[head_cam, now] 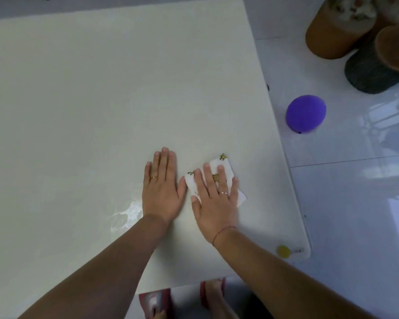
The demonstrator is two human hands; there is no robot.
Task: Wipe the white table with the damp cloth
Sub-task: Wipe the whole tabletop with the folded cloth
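Note:
The white table (101, 100) fills most of the head view. A small folded white cloth (225, 165) with yellow-green flower prints lies on it near the right front edge. My right hand (217, 199) lies flat on the cloth, fingers spread, pressing it onto the tabletop. My left hand (162, 187) rests palm-down on the bare table just left of the cloth, its thumb touching the cloth's left edge. A wet, shiny streak (127, 215) shows on the table left of my left wrist.
A purple balloon (305, 113) lies on the glossy tiled floor right of the table. Two cylindrical stools, one brown (332, 35) and one dark grey (373, 70), stand at the far right. A yellow sticker (283, 251) marks the table's front right corner. My feet (213, 295) show below the front edge.

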